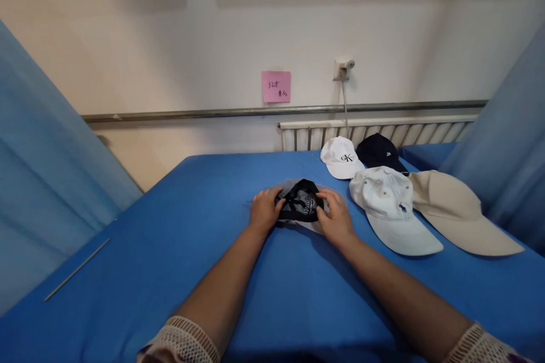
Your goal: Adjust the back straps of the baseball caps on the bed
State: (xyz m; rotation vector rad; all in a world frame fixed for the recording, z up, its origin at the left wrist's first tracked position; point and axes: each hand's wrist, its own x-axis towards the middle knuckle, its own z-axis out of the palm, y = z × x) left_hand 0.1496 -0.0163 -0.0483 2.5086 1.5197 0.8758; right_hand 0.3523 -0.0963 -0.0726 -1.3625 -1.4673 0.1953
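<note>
In the middle of the blue-covered table lies a grey baseball cap [299, 210], its dark inside and sweatband turned toward me. Some light lettering shows on the inside. My left hand [264, 208] grips the cap's left edge, thumb inside the opening and fingers around the outside. On the opposite edge my right hand [336, 215] does the same, its thumb and index finger at the dark band. Both hands are closed on the cap. The outer side of the cap is mostly hidden.
To the right sit a white cap with black letters [340, 157], a black cap [378, 150], a pale cap with a small dark emblem [385, 195] and a beige cap [453, 201]. A thin stick [77, 269] lies at left on the blue cover [187, 272]. Curtains hang on both sides.
</note>
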